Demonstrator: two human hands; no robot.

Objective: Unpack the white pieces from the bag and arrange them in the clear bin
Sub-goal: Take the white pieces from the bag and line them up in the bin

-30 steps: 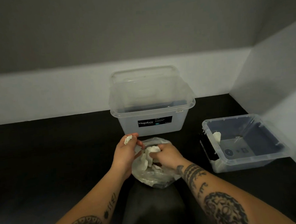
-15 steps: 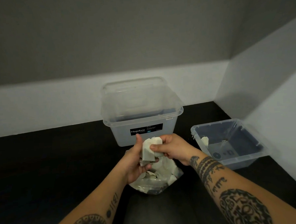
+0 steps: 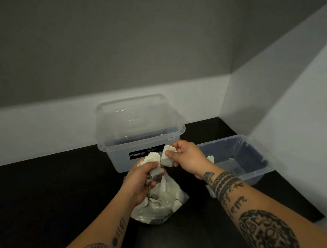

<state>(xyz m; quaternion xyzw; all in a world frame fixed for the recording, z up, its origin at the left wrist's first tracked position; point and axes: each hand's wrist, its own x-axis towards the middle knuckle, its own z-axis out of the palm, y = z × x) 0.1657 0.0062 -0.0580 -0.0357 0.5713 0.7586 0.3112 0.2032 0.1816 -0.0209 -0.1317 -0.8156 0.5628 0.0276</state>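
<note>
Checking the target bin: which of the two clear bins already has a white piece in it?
The low open bin on the right; one white piece sits by its left wall. The taller Megabox bin shows none.

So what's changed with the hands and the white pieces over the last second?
The right hand came up out of the bag pinching a white piece. The left hand, which pinched a small bit by the bag mouth, now grips several pieces above it. One piece stays in the small clear bin; the Megabox bin is as before.
</note>
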